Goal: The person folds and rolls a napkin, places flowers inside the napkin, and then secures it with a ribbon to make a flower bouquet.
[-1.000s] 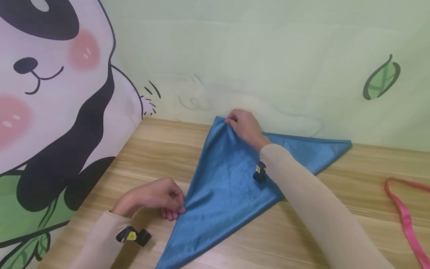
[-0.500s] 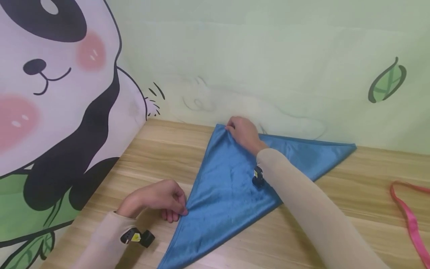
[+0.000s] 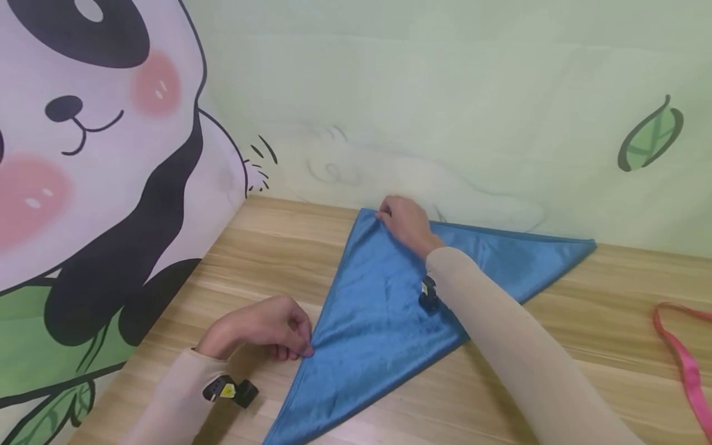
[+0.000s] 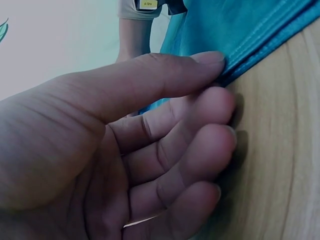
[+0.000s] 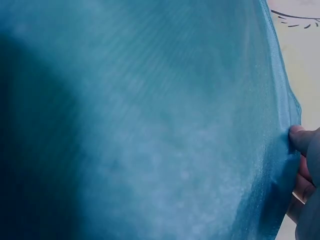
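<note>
A shiny blue cloth (image 3: 384, 309), folded into a triangle, lies on the wooden table, one corner toward the wall and one toward the front edge. On its left edge my left hand (image 3: 267, 324) pinches the layered hem between thumb and index finger; the left wrist view shows the cloth's edge (image 4: 240, 60) at the thumb tip, other fingers loosely curled. Close to the far corner my right hand (image 3: 407, 225) pinches the cloth's back edge. In the right wrist view cloth fills most of the picture, with the right thumb and fingers (image 5: 302, 137) at its border.
A pink ribbon (image 3: 690, 371) lies on the table (image 3: 601, 327) at the right. Behind the cloth rises a pale green wall (image 3: 445, 93), and a panda picture (image 3: 139, 154) covers the left side.
The view has shifted slightly, so the scene sits a little farther right. My right hand and the far corner have come down slightly toward the table. Both hands keep their hold.
</note>
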